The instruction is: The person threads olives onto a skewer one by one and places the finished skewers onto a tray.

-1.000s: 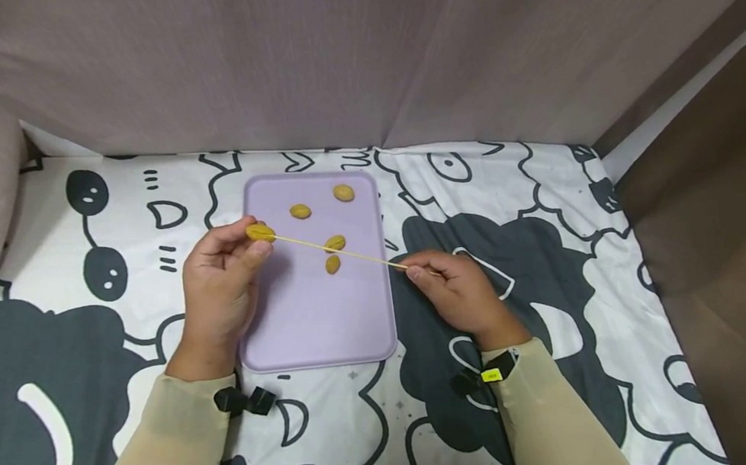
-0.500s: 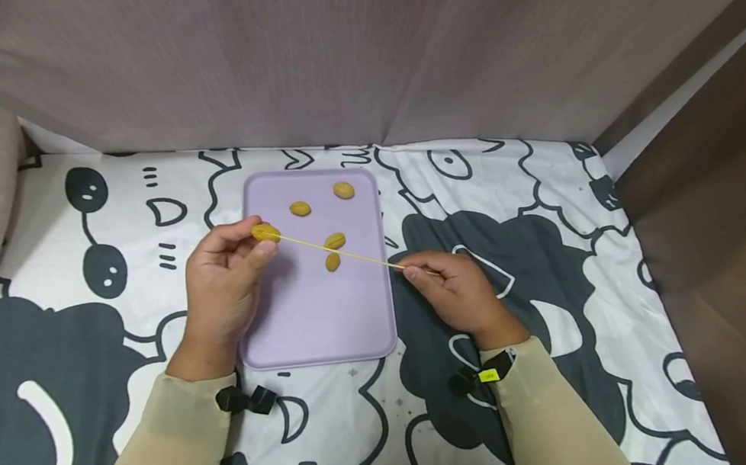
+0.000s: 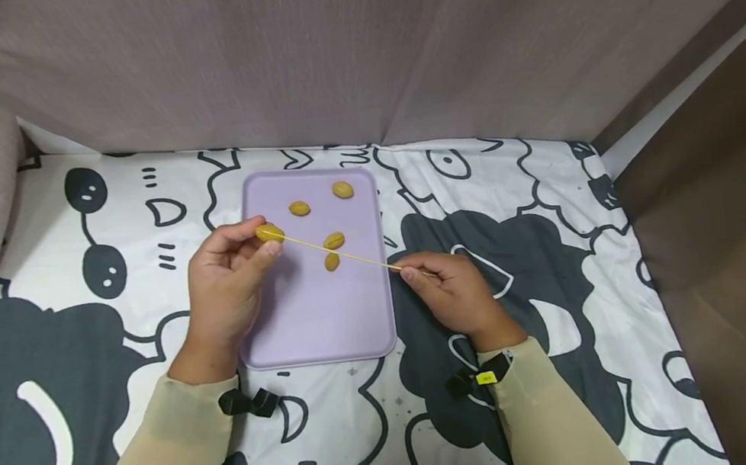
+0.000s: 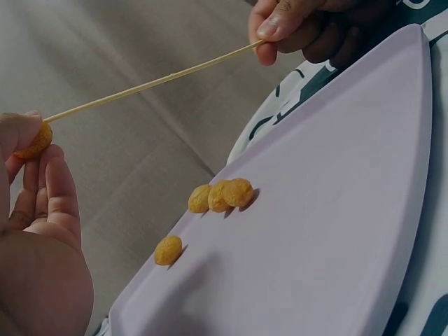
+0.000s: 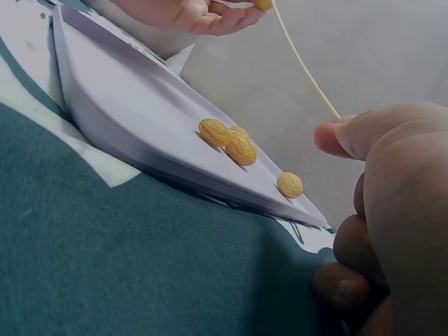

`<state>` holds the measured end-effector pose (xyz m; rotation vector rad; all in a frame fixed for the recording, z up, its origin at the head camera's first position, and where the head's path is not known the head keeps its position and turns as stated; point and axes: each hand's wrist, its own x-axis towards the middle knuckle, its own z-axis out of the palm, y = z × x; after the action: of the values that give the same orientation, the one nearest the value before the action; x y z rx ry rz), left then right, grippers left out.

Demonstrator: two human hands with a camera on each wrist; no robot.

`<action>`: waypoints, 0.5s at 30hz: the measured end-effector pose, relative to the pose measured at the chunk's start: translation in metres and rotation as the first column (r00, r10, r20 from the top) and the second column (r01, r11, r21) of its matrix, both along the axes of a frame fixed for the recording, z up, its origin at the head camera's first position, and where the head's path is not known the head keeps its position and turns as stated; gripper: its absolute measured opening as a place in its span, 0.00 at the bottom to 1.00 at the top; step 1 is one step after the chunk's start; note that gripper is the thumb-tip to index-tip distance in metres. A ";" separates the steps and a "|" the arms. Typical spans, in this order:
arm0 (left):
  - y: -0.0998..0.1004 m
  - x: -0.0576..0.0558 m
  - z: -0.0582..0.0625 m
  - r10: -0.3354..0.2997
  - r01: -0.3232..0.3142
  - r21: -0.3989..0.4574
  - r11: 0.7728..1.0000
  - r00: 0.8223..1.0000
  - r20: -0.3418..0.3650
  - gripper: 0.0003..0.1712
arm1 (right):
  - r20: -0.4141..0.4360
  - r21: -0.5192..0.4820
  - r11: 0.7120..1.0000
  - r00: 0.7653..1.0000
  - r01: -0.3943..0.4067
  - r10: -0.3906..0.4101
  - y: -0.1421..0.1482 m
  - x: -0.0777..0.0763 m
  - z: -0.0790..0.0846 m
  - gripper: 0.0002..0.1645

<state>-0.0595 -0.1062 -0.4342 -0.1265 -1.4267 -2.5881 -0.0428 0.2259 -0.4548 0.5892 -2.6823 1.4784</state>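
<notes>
My left hand (image 3: 224,295) pinches a wrinkled yellow oval fruit (image 3: 269,233), like a preserved olive, above the tray's left side. A thin bamboo skewer (image 3: 341,253) runs from this fruit to my right hand (image 3: 456,292). Thumb and forefinger of the right hand pinch the skewer near its other end, just beyond the tray's right edge. In the left wrist view the skewer (image 4: 150,84) meets the held fruit (image 4: 36,142) at the thumb; how deep it goes in is hidden. Below lies the lilac tray (image 3: 321,323), with several similar fruits on it.
On the tray, one loose fruit (image 3: 343,189) lies at the far right and another (image 3: 299,208) left of it. Two more, a fruit (image 3: 334,241) and a smaller fruit (image 3: 332,262), lie close together. A patterned cloth (image 3: 327,437) spreads underneath; grey-brown fabric (image 3: 352,51) rises behind.
My left hand has moved slightly right with the fruit. The right hand has shifted a little left, still pinching the skewer. The fruits on the tray have not moved.
</notes>
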 end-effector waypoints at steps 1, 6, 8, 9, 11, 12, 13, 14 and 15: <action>0.000 0.000 0.000 0.001 -0.001 -0.002 1.000 1.000 0.001 0.31 | -0.004 0.002 1.000 1.000 -0.001 0.001 0.000 0.000 0.000 0.11; 0.001 0.001 0.001 0.004 -0.004 -0.011 1.000 1.000 0.004 0.30 | -0.012 -0.002 1.000 1.000 -0.009 0.009 -0.002 0.000 0.001 0.11; 0.001 0.001 0.001 0.006 -0.006 -0.019 1.000 1.000 0.005 0.30 | -0.012 -0.004 1.000 1.000 -0.007 0.007 -0.003 0.000 0.001 0.10; 0.002 0.001 0.001 0.008 -0.008 -0.024 1.000 1.000 0.007 0.30 | -0.012 -0.003 1.000 1.000 -0.005 0.005 -0.003 0.000 0.001 0.10; 0.002 0.001 0.001 0.012 -0.011 -0.035 0.999 1.000 0.011 0.30 | -0.012 -0.001 1.000 1.000 -0.003 0.003 -0.004 0.001 0.001 0.10; 0.002 0.001 0.001 0.014 -0.013 -0.041 0.999 1.000 0.013 0.30 | -0.012 0.000 1.000 1.000 -0.001 0.001 -0.004 0.001 0.001 0.10; 0.002 0.001 0.001 0.016 -0.015 -0.046 0.999 1.000 0.016 0.30 | -0.011 0.000 1.000 1.000 0.000 0.000 -0.004 0.001 0.001 0.10; 0.002 0.001 0.001 0.017 -0.016 -0.050 0.999 1.000 0.019 0.30 | -0.011 -0.001 1.000 1.000 -0.002 0.002 -0.004 0.001 0.001 0.10; 0.002 0.001 0.001 0.019 -0.018 -0.055 0.998 1.000 0.022 0.30 | -0.010 -0.001 1.000 1.000 -0.002 0.002 -0.004 0.001 0.001 0.10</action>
<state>-0.0586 -0.1046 -0.4335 -0.0912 -1.5002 -2.5443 -0.0416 0.2215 -0.4541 0.5976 -2.6740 1.4729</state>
